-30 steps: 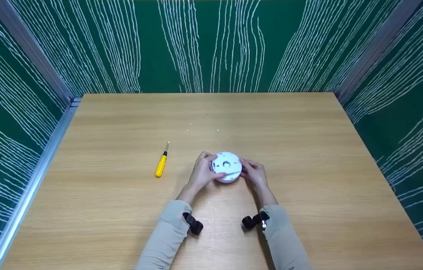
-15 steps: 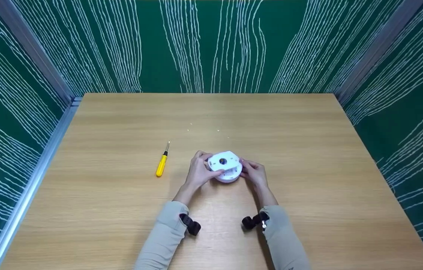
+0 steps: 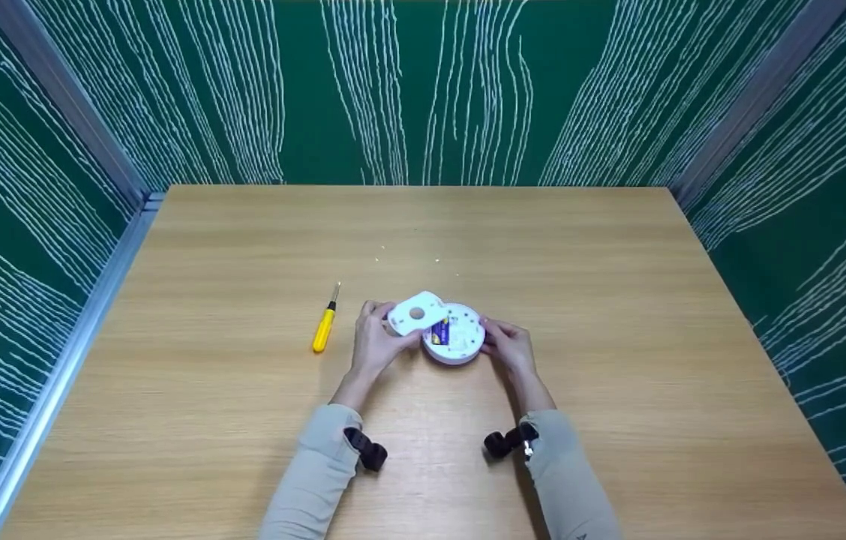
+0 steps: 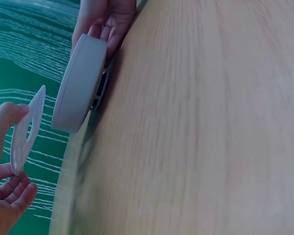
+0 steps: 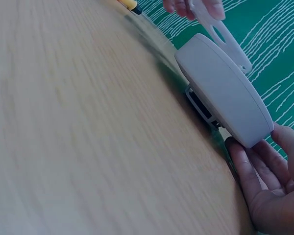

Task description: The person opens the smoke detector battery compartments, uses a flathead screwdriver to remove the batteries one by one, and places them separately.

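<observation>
My left hand [image 3: 376, 343] pinches a flat white mounting plate [image 3: 432, 305] with a round hole in it. Its far edge overlaps the left side of a thick round white smoke detector [image 3: 462, 343]. A blue battery [image 3: 439, 333] shows in the detector's back, which faces up. My right hand [image 3: 511, 348] holds the detector by its right rim. In the left wrist view the plate [image 4: 20, 142] is tilted and apart from the detector [image 4: 81, 83]. The right wrist view shows fingers under the detector [image 5: 223, 88] and the thumb at its edge, with a dark slotted part below.
A yellow screwdriver [image 3: 324, 326] lies on the wooden table [image 3: 580, 262] to the left of my left hand. Several tiny white bits lie farther back. Green panels [image 3: 573, 45] with white lines stand at the back and sides.
The mounting plate has come off the detector's back and moved left with my left hand, uncovering the battery. My right hand and the detector have stayed in place.
</observation>
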The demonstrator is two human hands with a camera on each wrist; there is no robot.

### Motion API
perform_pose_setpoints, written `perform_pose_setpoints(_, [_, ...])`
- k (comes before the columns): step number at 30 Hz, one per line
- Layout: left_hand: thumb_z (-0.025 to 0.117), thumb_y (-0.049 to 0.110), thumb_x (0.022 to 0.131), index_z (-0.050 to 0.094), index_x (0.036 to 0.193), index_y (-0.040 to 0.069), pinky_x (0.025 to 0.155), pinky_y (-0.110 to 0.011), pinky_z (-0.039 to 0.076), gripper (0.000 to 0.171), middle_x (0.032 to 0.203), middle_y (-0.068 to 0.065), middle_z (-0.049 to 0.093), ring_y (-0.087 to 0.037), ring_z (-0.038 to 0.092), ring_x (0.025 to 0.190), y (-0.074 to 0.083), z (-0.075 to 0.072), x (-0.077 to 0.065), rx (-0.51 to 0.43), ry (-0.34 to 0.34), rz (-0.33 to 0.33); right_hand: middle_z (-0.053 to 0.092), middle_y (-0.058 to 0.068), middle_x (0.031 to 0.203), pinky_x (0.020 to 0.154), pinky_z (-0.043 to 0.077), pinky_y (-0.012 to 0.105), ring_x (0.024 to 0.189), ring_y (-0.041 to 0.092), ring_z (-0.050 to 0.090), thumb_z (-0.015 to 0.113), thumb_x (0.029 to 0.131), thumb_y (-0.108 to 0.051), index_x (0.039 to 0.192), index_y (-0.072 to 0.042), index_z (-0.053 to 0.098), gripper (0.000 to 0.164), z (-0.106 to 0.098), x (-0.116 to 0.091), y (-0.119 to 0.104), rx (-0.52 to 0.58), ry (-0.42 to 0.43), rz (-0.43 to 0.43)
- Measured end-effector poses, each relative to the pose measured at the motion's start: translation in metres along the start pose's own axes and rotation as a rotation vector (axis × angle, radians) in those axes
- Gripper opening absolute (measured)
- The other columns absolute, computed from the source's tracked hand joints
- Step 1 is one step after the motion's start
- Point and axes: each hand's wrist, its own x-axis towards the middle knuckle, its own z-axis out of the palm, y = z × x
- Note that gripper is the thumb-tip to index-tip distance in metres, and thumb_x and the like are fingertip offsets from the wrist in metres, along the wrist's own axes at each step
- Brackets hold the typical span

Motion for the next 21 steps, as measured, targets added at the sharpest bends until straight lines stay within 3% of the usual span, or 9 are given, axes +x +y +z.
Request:
perform_pose_setpoints(15, [0.081,0.024,0.059,0.062,0.099,-0.004,0.084,-0.031,0.043,0.052,0.093,-0.009,0.049,-0.021,0.049,0.085,-0.013,-0.010,-0.004,0.102,0.092,-0.124,0.063,0.004,0.077,0.059,0.051,0.021,0.064,0.010,0.061,0.060,0.083,-0.010,0.109,0.012,0.056,0.034,0.001,-0.002,-0.001,0.013,0.009,0.000])
perform_pose_setpoints(21, [0.082,0.025,0.059,0.063,0.095,-0.004,0.081,-0.032,0.044,0.049,0.091,-0.011,0.052,-0.022,0.049,0.083,-0.019,-0.010,-0.007,0.168,0.106,-0.141,0.064,0.012,0.084,0.063,0.052,0.024,0.067,0.013,0.062,0.062,0.083,-0.011,0.107,0.011,0.058,0.033,0.001,0.001,0.002,0.009,0.014,-0.012])
